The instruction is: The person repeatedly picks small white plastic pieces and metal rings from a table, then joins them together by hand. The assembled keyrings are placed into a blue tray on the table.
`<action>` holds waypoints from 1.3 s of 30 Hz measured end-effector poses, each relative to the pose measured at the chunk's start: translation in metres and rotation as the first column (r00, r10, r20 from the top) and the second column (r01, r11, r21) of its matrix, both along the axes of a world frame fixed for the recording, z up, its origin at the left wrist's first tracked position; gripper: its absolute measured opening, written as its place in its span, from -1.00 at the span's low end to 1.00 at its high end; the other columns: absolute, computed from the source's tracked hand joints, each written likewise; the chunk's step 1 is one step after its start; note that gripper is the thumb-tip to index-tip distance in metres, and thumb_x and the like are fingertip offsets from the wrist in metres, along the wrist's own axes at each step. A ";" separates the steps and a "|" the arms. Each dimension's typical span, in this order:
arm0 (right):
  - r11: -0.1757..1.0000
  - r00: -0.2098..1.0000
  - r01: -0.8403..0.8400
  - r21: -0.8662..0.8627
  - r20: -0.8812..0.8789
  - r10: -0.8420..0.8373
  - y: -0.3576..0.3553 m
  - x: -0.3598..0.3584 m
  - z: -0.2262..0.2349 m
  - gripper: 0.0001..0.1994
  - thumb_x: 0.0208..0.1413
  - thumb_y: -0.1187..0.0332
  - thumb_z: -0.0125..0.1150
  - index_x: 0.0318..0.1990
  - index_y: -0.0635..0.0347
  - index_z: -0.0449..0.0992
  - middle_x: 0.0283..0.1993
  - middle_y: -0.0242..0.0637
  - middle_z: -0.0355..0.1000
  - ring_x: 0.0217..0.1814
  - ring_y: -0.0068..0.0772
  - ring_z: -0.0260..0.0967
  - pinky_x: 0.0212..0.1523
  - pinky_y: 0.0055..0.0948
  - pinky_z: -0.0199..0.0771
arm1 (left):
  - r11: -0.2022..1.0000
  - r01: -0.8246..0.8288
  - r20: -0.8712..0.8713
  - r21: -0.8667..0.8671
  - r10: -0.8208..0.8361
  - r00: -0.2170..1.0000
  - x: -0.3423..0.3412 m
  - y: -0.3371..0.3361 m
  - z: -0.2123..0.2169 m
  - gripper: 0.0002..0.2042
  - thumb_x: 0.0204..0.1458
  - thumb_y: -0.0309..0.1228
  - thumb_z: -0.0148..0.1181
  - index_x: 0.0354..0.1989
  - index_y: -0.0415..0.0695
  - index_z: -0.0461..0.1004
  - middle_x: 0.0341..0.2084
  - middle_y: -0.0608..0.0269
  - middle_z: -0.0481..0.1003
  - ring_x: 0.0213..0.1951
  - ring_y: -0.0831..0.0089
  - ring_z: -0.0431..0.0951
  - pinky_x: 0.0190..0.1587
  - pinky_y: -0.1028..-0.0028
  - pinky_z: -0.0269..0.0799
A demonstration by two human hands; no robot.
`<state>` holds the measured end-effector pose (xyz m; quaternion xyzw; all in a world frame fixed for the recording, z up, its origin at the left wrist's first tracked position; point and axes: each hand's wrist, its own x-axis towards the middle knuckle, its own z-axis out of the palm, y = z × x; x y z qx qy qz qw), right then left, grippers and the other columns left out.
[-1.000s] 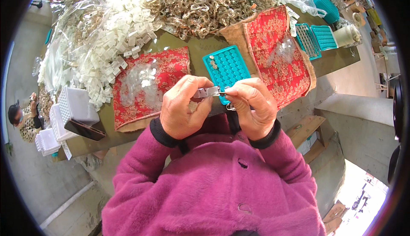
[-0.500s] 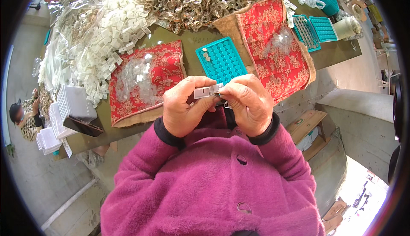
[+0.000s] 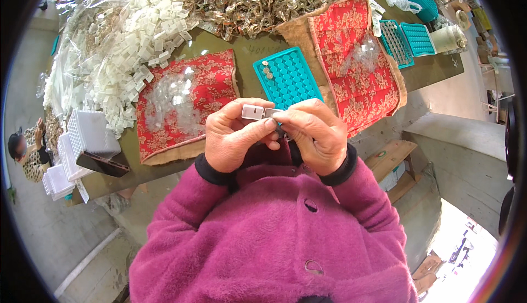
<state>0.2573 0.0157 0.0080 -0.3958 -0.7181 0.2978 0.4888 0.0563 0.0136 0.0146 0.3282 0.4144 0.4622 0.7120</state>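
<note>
Above the near edge of the tabletop (image 3: 245, 64), a small white plastic case (image 3: 252, 112) is held, its long axis running left to right. Most of it is nearer the left hand (image 3: 233, 138), by which it is pinched; its right end is gripped by the fingertips of the right hand (image 3: 318, 135). Just beyond, a teal grid tray (image 3: 276, 56) is set aslant, partly overlapped by the right hand. Toward the far left corner, white plastic pieces (image 3: 159, 26) are heaped.
</note>
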 end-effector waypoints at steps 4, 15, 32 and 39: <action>0.998 0.998 0.045 -0.043 0.037 -0.044 -0.001 -0.003 0.001 -0.77 0.06 0.62 0.41 -0.13 0.21 0.59 -0.17 -0.16 0.55 -0.22 -0.18 0.58 -0.20 -0.31 0.61 | 1.000 -0.016 0.015 -0.020 0.016 1.000 -0.002 0.001 -0.001 -0.73 0.17 -0.66 0.33 0.04 -0.36 0.53 -0.25 0.05 0.65 -0.34 0.39 0.70 -0.29 0.40 0.75; 0.972 0.995 0.091 -0.217 0.067 -0.078 0.002 -0.014 0.005 -0.83 0.12 0.56 0.38 -0.19 0.22 0.51 -0.31 -0.19 0.47 -0.32 -0.17 0.52 -0.32 -0.32 0.53 | 0.615 0.210 -0.539 0.760 0.416 0.732 -0.003 0.005 -0.008 -0.68 -0.04 -0.65 0.48 -0.07 -0.24 0.65 -0.33 0.12 0.59 -0.40 0.40 0.65 -0.36 0.48 0.58; 0.523 0.934 -0.293 -0.800 -0.356 -0.020 0.017 -0.002 0.021 -0.83 0.38 0.34 0.28 -0.10 0.28 0.55 -0.27 -0.43 0.52 -0.33 -0.67 0.47 -0.31 -0.58 0.57 | 0.966 0.183 0.542 -0.181 -0.057 0.838 -0.012 0.010 -0.036 -0.73 0.30 -0.49 0.22 0.12 -0.29 0.47 -0.16 0.02 0.61 -0.33 0.42 0.64 -0.43 0.47 0.60; 0.989 0.916 0.093 -0.113 0.400 -0.040 0.064 -0.009 0.008 -0.87 0.14 0.45 0.38 -0.17 0.19 0.62 -0.24 -0.17 0.54 -0.21 -0.12 0.55 -0.20 -0.27 0.58 | 0.978 0.062 0.221 -0.198 -0.017 0.975 -0.041 0.021 -0.026 -0.78 0.23 -0.56 0.22 0.03 -0.27 0.48 -0.05 -0.14 0.62 -0.17 0.20 0.72 -0.28 0.32 0.77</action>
